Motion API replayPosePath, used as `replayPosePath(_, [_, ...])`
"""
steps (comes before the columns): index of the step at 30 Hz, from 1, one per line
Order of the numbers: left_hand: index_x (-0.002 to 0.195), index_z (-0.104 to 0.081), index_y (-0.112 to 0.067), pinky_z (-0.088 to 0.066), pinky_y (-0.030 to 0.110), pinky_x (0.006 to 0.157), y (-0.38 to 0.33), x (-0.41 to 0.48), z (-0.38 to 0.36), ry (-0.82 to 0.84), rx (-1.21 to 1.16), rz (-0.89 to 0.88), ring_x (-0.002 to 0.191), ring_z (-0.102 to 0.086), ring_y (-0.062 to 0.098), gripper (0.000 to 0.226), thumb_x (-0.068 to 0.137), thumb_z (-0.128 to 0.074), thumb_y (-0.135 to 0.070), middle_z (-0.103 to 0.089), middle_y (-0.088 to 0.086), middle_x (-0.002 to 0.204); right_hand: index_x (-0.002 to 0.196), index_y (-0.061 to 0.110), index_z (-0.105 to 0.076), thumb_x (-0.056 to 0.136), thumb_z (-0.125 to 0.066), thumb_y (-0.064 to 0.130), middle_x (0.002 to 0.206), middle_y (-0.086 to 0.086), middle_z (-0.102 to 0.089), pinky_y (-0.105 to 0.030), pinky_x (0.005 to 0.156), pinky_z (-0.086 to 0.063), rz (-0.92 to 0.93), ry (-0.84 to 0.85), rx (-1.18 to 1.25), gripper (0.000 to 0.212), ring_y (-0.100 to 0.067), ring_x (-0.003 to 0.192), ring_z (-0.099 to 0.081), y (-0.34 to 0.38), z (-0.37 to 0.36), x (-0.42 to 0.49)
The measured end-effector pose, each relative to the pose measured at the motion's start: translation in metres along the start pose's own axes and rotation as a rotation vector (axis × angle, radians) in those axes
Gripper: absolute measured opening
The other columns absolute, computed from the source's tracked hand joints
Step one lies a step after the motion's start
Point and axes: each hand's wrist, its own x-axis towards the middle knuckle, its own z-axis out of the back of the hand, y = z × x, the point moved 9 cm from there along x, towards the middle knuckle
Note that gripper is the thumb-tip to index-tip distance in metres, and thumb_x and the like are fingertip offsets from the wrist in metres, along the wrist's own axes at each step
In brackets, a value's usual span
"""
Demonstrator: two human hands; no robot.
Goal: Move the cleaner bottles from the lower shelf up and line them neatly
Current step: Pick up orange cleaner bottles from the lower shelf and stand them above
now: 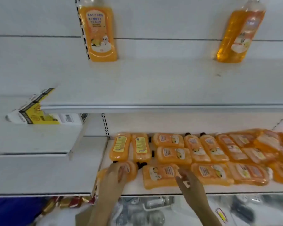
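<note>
orange cleaner bottles [173,154] lying flat in crowded rows across the lower shelf [137,189], some overlapping toward its right end. left grip [116,175] at the lower shelf's front left corner, curled over one lying bottle [130,170]. right grip [190,181] near the lower shelf's front edge, wide, fingers spread, tips against another flat bottle [160,176]. well above the lower shelf, two upright bottles [98,30] standing far apart on the upper shelf [153,82].

Head-worn, close, down onto shelves [153,85]

L hand [115,174] grips bottle [131,170], R hand [189,181] fingers spread.
</note>
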Motion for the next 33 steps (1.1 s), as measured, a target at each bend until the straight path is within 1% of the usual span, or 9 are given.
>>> replayPosePath(5, [0.120,-0.056,-0.013,-0.047,0.034,0.081,0.010,0.038,-0.016,0.067,0.115,0.015,0.104,-0.056,0.026,0.029,0.092,-0.052,-0.019,-0.057,0.009,0.120,0.127,0.020,-0.053,0.090,-0.058,0.029,0.130,0.003,-0.050,-0.021,0.087,-0.035,0.192,0.015,-0.154,0.038,-0.017,0.118,-0.048,0.039,-0.019,0.019])
replayPosePath(9, [0.135,-0.043,-0.017,-0.039,0.038,0.097,0.029,0.046,-0.041,0.150,0.271,0.091,0.119,-0.046,0.027,0.042,0.094,-0.048,-0.027,-0.048,0.008,0.135,0.133,0.021,-0.046,0.092,-0.053,0.032,0.142,0.003,-0.041,-0.027,0.102,-0.027,0.256,0.101,-0.334,0.043,-0.018,0.131,-0.032,0.052,-0.048,0.036])
replayPosePath(15, [0.147,-0.017,-0.019,-0.012,0.045,0.114,0.083,0.037,-0.077,0.398,0.407,0.303,0.141,-0.014,0.027,0.076,0.088,-0.051,-0.051,-0.019,0.005,0.154,0.144,0.030,-0.022,0.088,-0.048,0.048,0.155,0.005,-0.013,-0.047,0.113,-0.005,0.198,0.419,-0.499,0.064,-0.028,0.142,-0.007,0.020,-0.125,0.043])
replayPosePath(20, [0.145,-0.020,-0.027,-0.015,0.050,0.110,0.094,0.023,-0.074,0.362,0.493,0.394,0.138,-0.017,0.029,0.082,0.080,-0.046,-0.069,-0.029,0.001,0.150,0.120,0.024,-0.045,0.060,-0.054,0.043,0.120,-0.006,-0.058,-0.054,0.099,-0.024,0.460,0.313,-0.551,0.064,-0.040,0.115,-0.052,0.016,-0.129,0.016])
replayPosePath(22, [0.143,-0.025,-0.028,-0.020,0.049,0.108,0.091,0.011,-0.074,0.302,0.441,0.444,0.134,-0.022,0.031,0.081,0.078,-0.045,-0.072,-0.038,0.004,0.143,0.114,0.028,-0.042,0.052,-0.058,0.040,0.117,-0.002,-0.060,-0.054,0.100,-0.022,0.483,0.316,-0.509,0.066,-0.037,0.115,-0.052,0.011,-0.126,0.011])
replayPosePath(26, [0.146,-0.020,-0.027,-0.023,0.051,0.108,0.098,0.001,-0.081,0.299,0.379,0.483,0.133,-0.027,0.033,0.083,0.080,-0.039,-0.073,-0.038,0.007,0.143,0.116,0.029,-0.051,0.071,-0.048,0.046,0.125,-0.001,-0.059,-0.043,0.112,-0.006,0.502,0.332,-0.408,0.048,-0.026,0.127,-0.030,0.004,-0.115,0.010])
replayPosePath(28, [0.147,-0.016,-0.028,-0.027,0.053,0.108,0.109,0.004,-0.087,0.427,0.288,0.523,0.131,-0.034,0.032,0.091,0.075,-0.036,-0.079,-0.039,0.006,0.143,0.109,0.027,-0.062,0.081,-0.046,0.044,0.125,-0.002,-0.060,-0.031,0.111,0.002,0.492,0.280,-0.350,0.037,-0.023,0.129,-0.026,0.001,-0.108,0.013])
replayPosePath(31, [0.144,-0.024,-0.029,-0.040,0.051,0.100,0.122,0.004,-0.087,0.500,0.114,0.614,0.118,-0.050,0.028,0.104,0.056,-0.040,-0.082,-0.052,0.004,0.131,0.102,0.025,-0.067,0.078,-0.055,0.046,0.123,-0.010,-0.057,-0.044,0.110,-0.011,0.353,0.051,-0.320,0.034,-0.026,0.125,-0.030,-0.010,-0.085,0.022])
replayPosePath(33, [0.138,-0.036,-0.024,-0.044,0.049,0.097,0.127,0.002,-0.083,0.482,0.087,0.670,0.113,-0.054,0.027,0.100,0.054,-0.049,-0.077,-0.056,0.004,0.125,0.121,0.016,-0.052,0.069,-0.071,0.048,0.131,-0.015,-0.042,-0.047,0.108,-0.021,0.026,-0.038,-0.268,0.065,-0.028,0.124,-0.026,-0.028,-0.069,0.024])
